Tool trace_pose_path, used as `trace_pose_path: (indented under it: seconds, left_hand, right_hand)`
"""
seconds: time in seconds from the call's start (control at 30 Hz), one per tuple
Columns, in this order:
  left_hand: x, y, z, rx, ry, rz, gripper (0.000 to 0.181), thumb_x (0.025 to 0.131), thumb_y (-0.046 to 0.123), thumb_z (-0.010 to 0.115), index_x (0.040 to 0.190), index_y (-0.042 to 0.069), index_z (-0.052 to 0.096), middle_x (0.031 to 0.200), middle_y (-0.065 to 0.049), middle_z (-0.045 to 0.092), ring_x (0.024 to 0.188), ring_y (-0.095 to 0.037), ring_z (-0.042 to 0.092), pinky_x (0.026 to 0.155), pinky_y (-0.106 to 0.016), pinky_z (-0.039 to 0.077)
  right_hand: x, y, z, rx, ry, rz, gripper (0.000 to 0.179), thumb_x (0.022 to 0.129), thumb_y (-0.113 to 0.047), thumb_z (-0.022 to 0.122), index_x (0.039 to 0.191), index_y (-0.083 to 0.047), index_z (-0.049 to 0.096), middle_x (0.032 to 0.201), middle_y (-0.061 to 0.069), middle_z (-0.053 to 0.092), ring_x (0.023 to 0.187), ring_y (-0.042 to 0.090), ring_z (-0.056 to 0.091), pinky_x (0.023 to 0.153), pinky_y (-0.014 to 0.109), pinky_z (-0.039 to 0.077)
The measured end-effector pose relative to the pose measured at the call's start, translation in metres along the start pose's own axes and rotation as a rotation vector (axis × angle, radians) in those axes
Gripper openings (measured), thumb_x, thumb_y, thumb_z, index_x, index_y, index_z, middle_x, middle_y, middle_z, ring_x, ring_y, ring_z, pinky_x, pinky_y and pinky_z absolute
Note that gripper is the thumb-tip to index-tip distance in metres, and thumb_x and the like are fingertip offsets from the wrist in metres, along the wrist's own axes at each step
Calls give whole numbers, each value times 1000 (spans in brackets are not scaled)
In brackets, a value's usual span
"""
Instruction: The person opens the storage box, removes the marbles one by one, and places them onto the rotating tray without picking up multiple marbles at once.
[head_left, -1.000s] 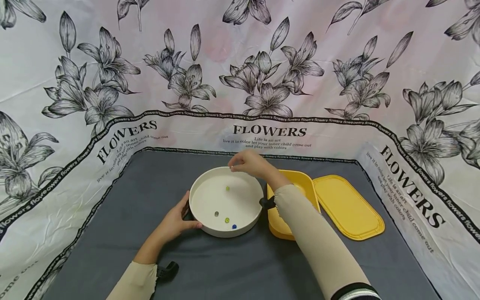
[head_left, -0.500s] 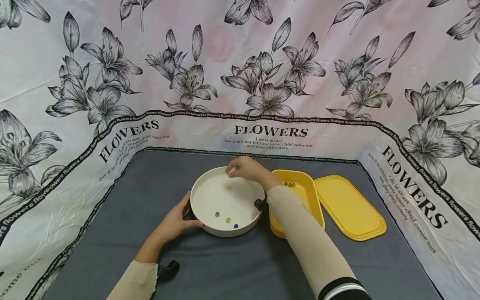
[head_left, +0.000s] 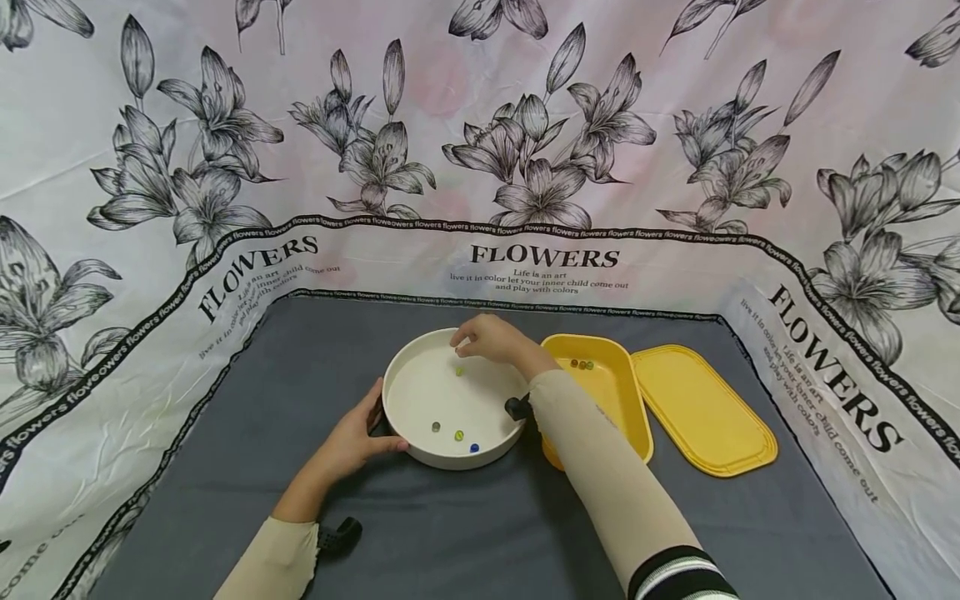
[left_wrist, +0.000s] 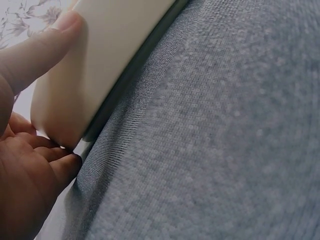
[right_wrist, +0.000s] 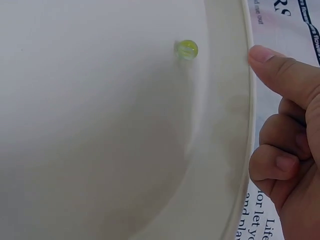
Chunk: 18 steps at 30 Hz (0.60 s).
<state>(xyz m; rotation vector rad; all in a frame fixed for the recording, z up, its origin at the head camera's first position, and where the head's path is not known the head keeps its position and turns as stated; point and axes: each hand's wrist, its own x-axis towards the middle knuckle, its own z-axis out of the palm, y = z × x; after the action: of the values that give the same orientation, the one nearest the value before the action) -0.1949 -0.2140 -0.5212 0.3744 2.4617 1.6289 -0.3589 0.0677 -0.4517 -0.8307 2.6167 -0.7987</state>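
A shallow white round tray [head_left: 420, 392] sits on the grey cloth. My left hand [head_left: 348, 446] grips its left side; in the left wrist view the thumb lies on the outer wall and the other fingers [left_wrist: 62, 167] reach its bottom edge. My right hand [head_left: 495, 339] hovers at the far rim, fingers loosely bent, with nothing visible in them. Just below its fingertips lies a yellow-green marble [head_left: 459, 372], also seen in the right wrist view near the wall. Nearer the front of the tray are a grey marble [head_left: 436, 427], another yellow-green marble [head_left: 459, 435] and a blue marble [head_left: 474, 448].
A yellow box [head_left: 630, 392] stands right of the tray, partly covered by the right sleeve; several marbles [head_left: 582, 365] lie at its far end. Its yellow lid [head_left: 705, 408] lies flat to the right. A flower-printed curtain [head_left: 540, 183] hangs behind the table.
My right hand has moved slightly down and inward from the far rim, and its forearm has shifted left, exposing marbles in the yellow box. The left hand keeps its grip on the tray.
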Motion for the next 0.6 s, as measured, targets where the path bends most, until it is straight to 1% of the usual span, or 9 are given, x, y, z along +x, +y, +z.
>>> trace_pose_path:
  seconds: [0.13,0.27,0.33,0.4,0.47,0.53,0.6]
  left_hand:
    - [1,1,-2,5,-5,-5,130,76,29,93,165,3,2,171,-15,4,156,-32,19,123,-45,27]
    - [0,1,0,2,-7,1,130,76,29,93,165,3,1,171,-16,4,156,-33,18,123,-45,27]
    - [-1,1,0,0,-6,6,129,76,28,92,165,3,1,172,-16,3,156,-33,18,123,-46,27]
    - [-1,1,0,1,-6,6,129,77,28,92,165,4,1,172,-16,3,156,-34,18,123,-46,27]
    - [-2,2,0,4,-3,9,129,77,28,92,165,4,2,172,-16,4,156,-34,18,123,-47,27]
    - [-2,3,0,5,-3,10,129,77,29,92,165,4,2,172,-16,4,156,-35,18,123,-47,27]
    - [-2,4,1,1,-7,10,129,77,28,92,165,4,1,172,-16,4,156,-34,18,123,-47,27]
  right_hand:
    - [0,0,-6,-12,2,-4,30,98,-26,73,126,-17,75,123,-2,71,109,19,63,94,38,56]
    - [-10,-2,-23,0,57,-28,27,99,-25,70,125,-17,75,124,-1,72,109,19,66,93,39,57]
    - [-18,-6,-33,0,92,-41,27,100,-25,70,125,-17,75,124,0,72,111,21,67,94,41,58]
    - [-28,-10,-44,-14,118,-36,27,100,-27,70,125,-20,75,126,-1,71,115,22,66,97,42,57]
    - [-37,-11,-54,-40,128,-29,28,101,-29,69,127,-21,74,128,-1,71,118,23,66,99,44,56]
    - [-47,-9,-63,-66,142,-12,28,101,-31,69,127,-23,73,129,-2,70,120,23,65,101,45,55]
    - [-56,-3,-70,-78,152,-4,27,100,-31,69,126,-23,73,127,-2,70,118,23,66,99,44,56]
